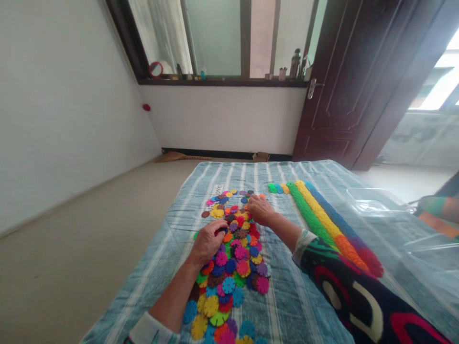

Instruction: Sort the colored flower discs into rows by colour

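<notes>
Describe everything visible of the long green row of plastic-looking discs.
The long green row is many small discs, packed closely together. It lies straight, at a slant, on the blue-and-white striped cloth, with a yellow-and-orange row close along its right side. Its near end runs to the dark patterned sleeve; whether they touch is unclear.

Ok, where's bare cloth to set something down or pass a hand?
Bare cloth lies left of the disc pile, outside the left hand; beyond the pile, toward the far edge; and between pile and long disc rows, though the right forearm crosses there. It's crowded around the left hand and right hand, and by the clear tub.
</notes>
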A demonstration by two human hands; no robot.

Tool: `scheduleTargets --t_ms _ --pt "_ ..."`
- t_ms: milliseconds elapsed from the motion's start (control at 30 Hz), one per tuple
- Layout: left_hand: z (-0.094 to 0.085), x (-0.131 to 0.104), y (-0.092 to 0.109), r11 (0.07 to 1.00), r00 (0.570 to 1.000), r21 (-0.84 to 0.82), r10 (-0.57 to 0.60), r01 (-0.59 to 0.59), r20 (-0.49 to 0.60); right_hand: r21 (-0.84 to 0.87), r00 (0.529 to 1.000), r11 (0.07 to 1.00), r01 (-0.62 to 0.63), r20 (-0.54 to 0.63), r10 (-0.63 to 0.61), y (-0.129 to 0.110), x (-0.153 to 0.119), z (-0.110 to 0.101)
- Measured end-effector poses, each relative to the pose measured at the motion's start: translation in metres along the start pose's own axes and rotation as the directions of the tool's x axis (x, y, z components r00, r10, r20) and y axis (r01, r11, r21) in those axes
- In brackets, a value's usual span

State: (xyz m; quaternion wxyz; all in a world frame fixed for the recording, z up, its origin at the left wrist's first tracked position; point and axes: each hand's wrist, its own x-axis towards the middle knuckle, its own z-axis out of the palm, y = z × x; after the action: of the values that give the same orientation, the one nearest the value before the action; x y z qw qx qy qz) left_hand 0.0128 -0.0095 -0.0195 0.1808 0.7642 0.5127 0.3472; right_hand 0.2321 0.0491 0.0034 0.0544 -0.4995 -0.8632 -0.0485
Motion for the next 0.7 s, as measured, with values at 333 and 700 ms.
scheduleTargets --t_ms 333,700 --pt "-0.003 0.001 0.001 1.0 1.0 -0.019 0.002 -0.002 -0.007 0.097 0.983 0.993 -0.073 -0.163 0.088 0.0 -0.012 -0.019" --pt "-0.004 0.008 0.002 0.999 1.0 0.033 0.017 -0.017 -0.002 0.511 0.917 0.859 -0.027 -0.329 0.225 0.077 -0.159 -0.093"
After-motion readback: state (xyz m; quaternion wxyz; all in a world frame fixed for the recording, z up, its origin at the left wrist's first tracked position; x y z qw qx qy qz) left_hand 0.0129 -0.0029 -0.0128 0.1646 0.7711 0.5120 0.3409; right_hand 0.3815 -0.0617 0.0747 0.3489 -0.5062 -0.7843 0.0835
